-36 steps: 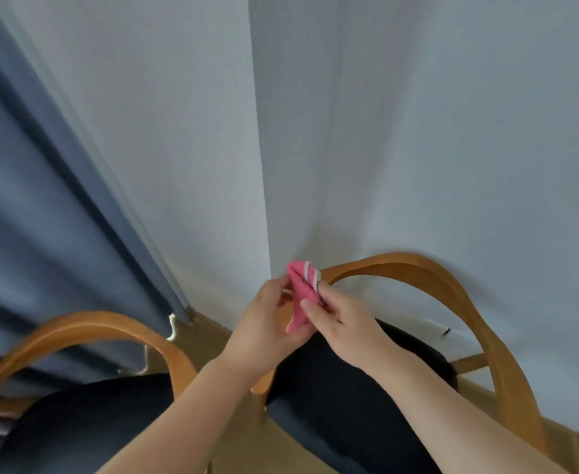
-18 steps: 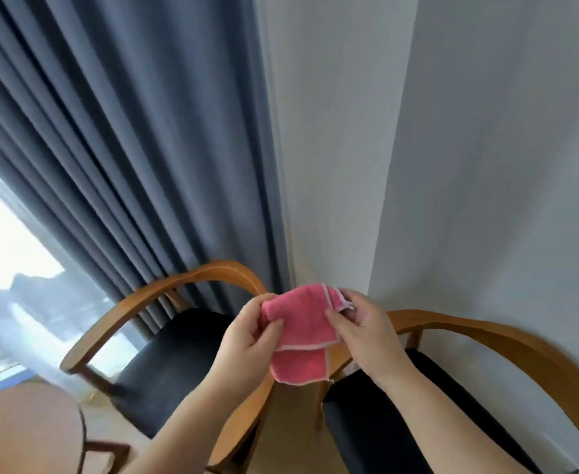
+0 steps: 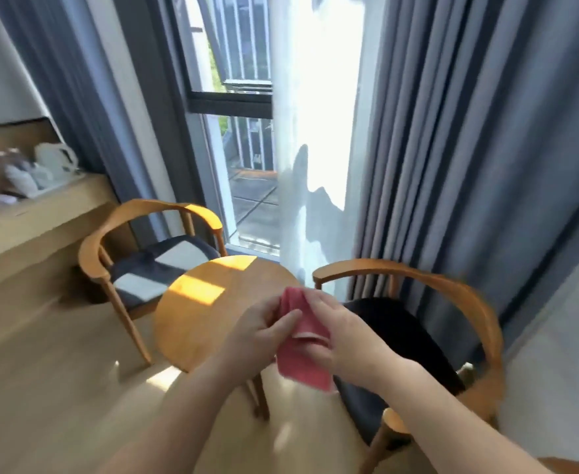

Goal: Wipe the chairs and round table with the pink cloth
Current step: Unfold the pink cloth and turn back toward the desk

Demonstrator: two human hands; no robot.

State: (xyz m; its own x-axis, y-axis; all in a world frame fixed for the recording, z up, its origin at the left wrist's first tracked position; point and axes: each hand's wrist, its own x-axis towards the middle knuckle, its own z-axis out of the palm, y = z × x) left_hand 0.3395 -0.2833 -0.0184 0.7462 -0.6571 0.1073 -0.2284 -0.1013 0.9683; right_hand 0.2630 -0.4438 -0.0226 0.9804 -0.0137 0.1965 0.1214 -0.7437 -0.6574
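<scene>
A pink cloth hangs folded between both hands in front of me. My left hand pinches its upper left part, and my right hand grips its right side. Just beyond the hands stands a small round wooden table with a patch of sunlight on its top. A wooden armchair with a dark seat stands at the right, under my right forearm. A second armchair stands behind the table at the left.
Grey curtains hang behind the right chair, with a bright window and sheer curtain in the middle. At the left a long wooden counter carries a white kettle and cups. Pale wood floor lies in front.
The view has swung left from the wall corner to the window, bringing the round table and a far chair into sight. Both hands still hold the cloth, now lower and folded narrower.
</scene>
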